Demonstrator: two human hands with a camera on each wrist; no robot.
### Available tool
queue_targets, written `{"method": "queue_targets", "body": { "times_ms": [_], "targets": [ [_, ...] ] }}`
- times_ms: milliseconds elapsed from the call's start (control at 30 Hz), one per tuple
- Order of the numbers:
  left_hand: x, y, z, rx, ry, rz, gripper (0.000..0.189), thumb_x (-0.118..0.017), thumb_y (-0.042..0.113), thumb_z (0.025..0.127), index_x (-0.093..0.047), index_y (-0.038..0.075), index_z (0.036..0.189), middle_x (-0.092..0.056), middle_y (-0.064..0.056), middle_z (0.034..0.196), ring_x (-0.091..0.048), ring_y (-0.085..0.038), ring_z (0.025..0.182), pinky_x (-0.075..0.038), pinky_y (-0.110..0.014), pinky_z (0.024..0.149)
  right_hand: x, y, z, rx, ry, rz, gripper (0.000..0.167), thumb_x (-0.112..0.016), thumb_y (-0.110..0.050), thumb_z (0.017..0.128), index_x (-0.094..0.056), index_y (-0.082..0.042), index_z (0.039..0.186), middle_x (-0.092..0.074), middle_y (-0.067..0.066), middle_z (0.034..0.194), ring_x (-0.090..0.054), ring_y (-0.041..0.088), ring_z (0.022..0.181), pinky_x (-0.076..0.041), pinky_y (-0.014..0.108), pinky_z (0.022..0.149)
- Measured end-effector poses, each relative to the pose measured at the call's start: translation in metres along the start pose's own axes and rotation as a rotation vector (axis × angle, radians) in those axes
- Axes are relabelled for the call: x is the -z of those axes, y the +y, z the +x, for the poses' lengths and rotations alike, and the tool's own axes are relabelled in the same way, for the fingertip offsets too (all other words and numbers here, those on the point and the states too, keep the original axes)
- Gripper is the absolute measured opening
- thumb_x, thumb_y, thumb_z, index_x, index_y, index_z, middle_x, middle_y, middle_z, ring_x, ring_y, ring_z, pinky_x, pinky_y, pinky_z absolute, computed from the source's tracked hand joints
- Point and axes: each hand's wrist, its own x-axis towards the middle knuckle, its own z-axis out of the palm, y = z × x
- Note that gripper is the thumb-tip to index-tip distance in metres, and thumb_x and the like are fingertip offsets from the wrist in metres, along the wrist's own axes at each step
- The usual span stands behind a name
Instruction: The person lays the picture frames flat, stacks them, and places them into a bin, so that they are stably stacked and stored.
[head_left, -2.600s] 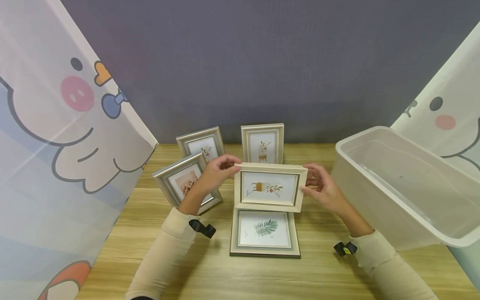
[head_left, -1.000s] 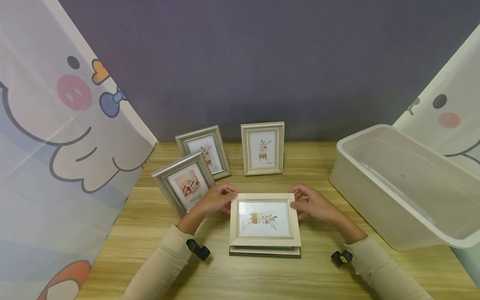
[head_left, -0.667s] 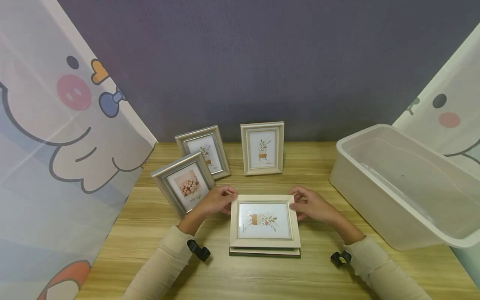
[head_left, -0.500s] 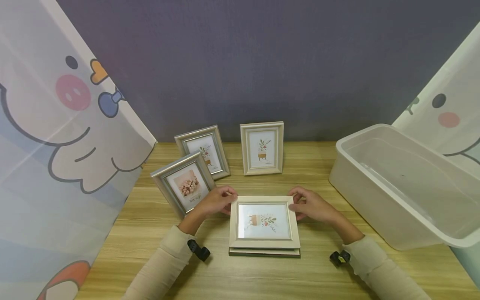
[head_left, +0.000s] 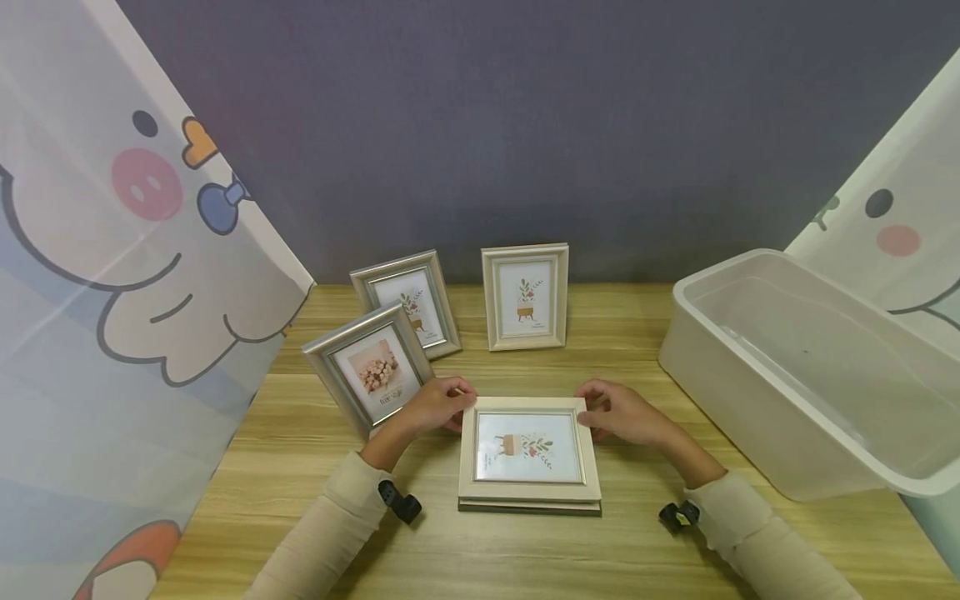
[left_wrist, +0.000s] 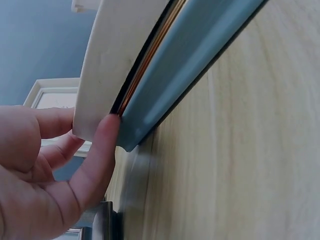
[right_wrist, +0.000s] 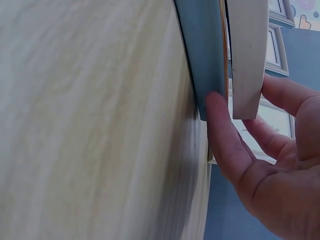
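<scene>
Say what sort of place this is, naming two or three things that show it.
Probably a small staged tabletop booth rather than a lived-in room: a plain dark backdrop, cartoon-printed side panels and a wood-grain table bearing picture frames.

wood-grain table [head_left: 495, 558]: three standing frames [head_left: 524, 298] [head_left: 416, 292] [head_left: 372, 367], pale bin [head_left: 750, 408], bottom frame [left_wrist: 177, 70] seemingly flat.

Finds lower frame [left_wrist: 182, 65] on table [head_left: 525, 554], upper frame [head_left: 528, 447] over lower. Notes rear frame [head_left: 525, 297] behind these; at left, near frame [head_left: 378, 371] before far frame [head_left: 416, 302]; at right, bin [head_left: 738, 398]. Records wall [head_left: 525, 125] behind all.
</scene>
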Motion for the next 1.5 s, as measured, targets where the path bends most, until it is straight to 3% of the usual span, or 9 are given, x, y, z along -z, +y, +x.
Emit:
{"method": "queue_targets", "body": {
  "times_ms": [333,567,800,900,1100,1267,1500],
  "targets": [
    [-0.003,-0.003,0.001,0.019,0.045,0.076,0.019,-0.060,0.018,0.103,-0.069,0.003,0.111,-0.065,-0.011,0.096,-0.067,-0.019,0.072,-0.063,-0.035,0.064,-0.002,0.000,0.001,-0.017,0.016,-0.055,0.037,-0.069,-0.018,0.097,-0.057,0.002,0.126,-0.060,0.021,0.115,-0.065,0.020,0.091,-0.062,0.034,0.072],
    [-0.006,-0.004,0.001,-0.020,0.077,0.143,0.019,-0.061,0.019,0.102,-0.070,0.005,0.110,-0.066,-0.010,0.091,-0.064,-0.017,0.074,-0.062,-0.033,0.061,-0.001,0.001,0.003,-0.014,0.016,-0.091,0.037,-0.070,-0.019,0.096,-0.058,0.002,0.125,-0.062,0.018,0.110,-0.064,0.018,0.090,-0.061,0.033,0.072],
    [-0.007,-0.005,0.001,-0.041,0.107,0.215,0.020,-0.061,0.022,0.101,-0.070,0.008,0.113,-0.070,-0.010,0.097,-0.066,-0.016,0.067,-0.060,-0.032,0.058,0.002,-0.001,0.002,-0.019,0.009,-0.114,0.039,-0.070,-0.020,0.096,-0.057,0.001,0.127,-0.062,0.017,0.110,-0.064,0.019,0.091,-0.061,0.032,0.072],
    [-0.006,-0.003,-0.001,-0.056,0.129,0.247,0.022,-0.062,0.022,0.101,-0.069,0.007,0.116,-0.071,-0.010,0.100,-0.067,-0.016,0.070,-0.059,-0.030,0.060,0.003,-0.004,0.003,0.001,0.006,-0.129,0.040,-0.069,-0.020,0.097,-0.058,0.003,0.128,-0.064,0.018,0.113,-0.066,0.020,0.092,-0.061,0.032,0.072],
    [0.002,0.012,-0.011,-0.102,0.197,0.310,0.028,-0.062,0.021,0.100,-0.067,0.005,0.123,-0.070,-0.009,0.110,-0.068,-0.019,0.090,-0.055,-0.029,0.069,0.011,-0.016,0.006,0.042,0.058,-0.207,0.038,-0.066,-0.019,0.099,-0.060,0.002,0.129,-0.063,0.021,0.124,-0.067,0.026,0.105,-0.059,0.029,0.079],
    [0.013,0.027,-0.022,-0.136,0.225,0.287,0.031,-0.063,0.020,0.100,-0.064,0.004,0.128,-0.069,-0.012,0.115,-0.069,-0.028,0.090,-0.058,-0.032,0.068,0.017,-0.028,0.010,0.055,0.088,-0.239,0.037,-0.063,-0.016,0.100,-0.059,0.003,0.131,-0.062,0.025,0.130,-0.065,0.032,0.111,-0.059,0.035,0.083],
    [0.036,0.038,-0.045,-0.153,0.279,0.271,0.029,-0.060,0.022,0.103,-0.061,0.011,0.129,-0.066,-0.011,0.117,-0.067,-0.030,0.106,-0.060,-0.037,0.081,0.017,-0.050,0.023,0.150,0.143,-0.287,0.034,-0.065,-0.018,0.099,-0.062,-0.001,0.128,-0.065,0.023,0.127,-0.066,0.034,0.112,-0.058,0.044,0.090]
  ]
}}
